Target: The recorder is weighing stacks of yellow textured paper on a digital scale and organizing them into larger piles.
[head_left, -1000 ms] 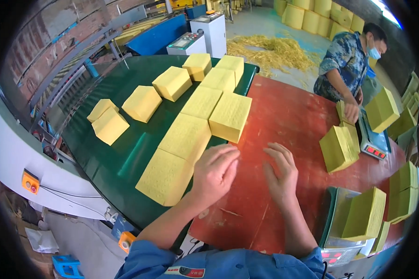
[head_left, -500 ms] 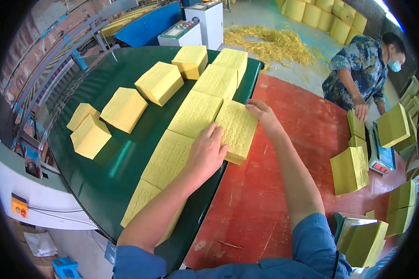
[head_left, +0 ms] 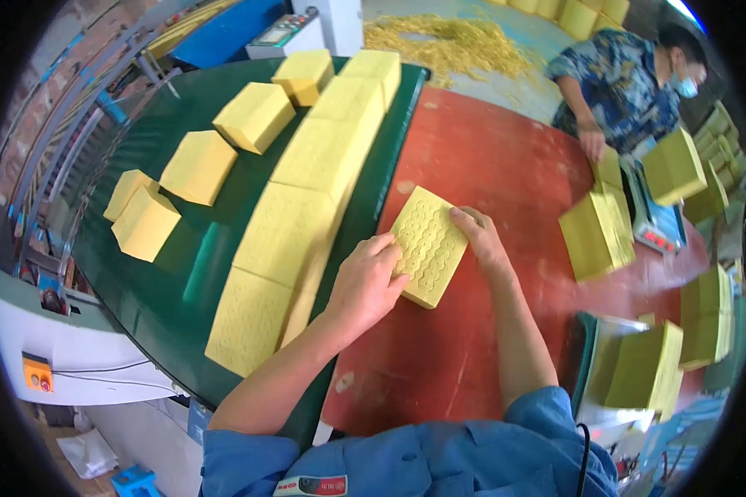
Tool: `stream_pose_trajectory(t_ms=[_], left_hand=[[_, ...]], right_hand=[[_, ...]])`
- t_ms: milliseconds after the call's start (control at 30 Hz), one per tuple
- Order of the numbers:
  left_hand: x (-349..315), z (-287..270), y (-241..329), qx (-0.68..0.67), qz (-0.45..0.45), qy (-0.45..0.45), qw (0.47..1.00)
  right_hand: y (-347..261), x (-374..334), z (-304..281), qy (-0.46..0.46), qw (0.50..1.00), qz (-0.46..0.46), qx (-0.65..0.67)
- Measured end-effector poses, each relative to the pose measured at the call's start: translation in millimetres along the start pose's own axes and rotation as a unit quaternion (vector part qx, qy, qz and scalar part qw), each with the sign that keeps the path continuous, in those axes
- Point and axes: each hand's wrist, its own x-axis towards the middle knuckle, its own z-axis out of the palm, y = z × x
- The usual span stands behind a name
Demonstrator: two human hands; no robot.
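Between my two hands is a stack of yellow embossed paper (head_left: 427, 248), held over the red tabletop. My left hand (head_left: 369, 277) grips its left side, and my right hand (head_left: 481, 238) has its fingers on the upper right edge. A row of similar yellow stacks (head_left: 286, 224) runs along the right side of the green table (head_left: 199, 265), to the left of my hands. Embossed wavy patterns show on the nearer ones. Further left, several separate yellow blocks (head_left: 199, 166) stand on the same table.
The red table (head_left: 472, 348) meets the green one along its edge. At right, a person in a camouflage shirt (head_left: 605, 83) reaches to yellow stacks by a scale (head_left: 655, 215). More stacks (head_left: 651, 373) stand at lower right. A control cabinet (head_left: 286, 37) and yellow scraps (head_left: 452, 45) lie beyond.
My hands have drawn the paper stack off the green table's edge, nearer to me and over the red table. The whole view has shifted slightly; the row of stacks appears further left.
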Motion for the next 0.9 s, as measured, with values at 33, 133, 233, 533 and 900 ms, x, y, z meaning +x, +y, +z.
stream_pose_trajectory(t_ms=[33,133,233,533,900], left_hand=[[-13,5,14,-0.014,0.025,0.014,0.999],[-47,19,66,-0.054,0.046,-0.023,0.997],[-91,28,112,-0.109,0.062,-0.043,0.991],[-181,45,184,-0.139,0.021,-0.029,0.99],[-305,56,232,-0.435,-0.369,0.148,0.808]], right_hand=[[3,-21,-11,0.017,1.0,0.007,-0.001],[29,-76,-50,0.03,0.999,0.015,0.008],[37,-146,-75,0.03,0.997,0.05,0.043],[79,-334,-84,0.178,0.984,-0.019,-0.008],[78,-450,-94,0.159,0.982,-0.092,0.036]])
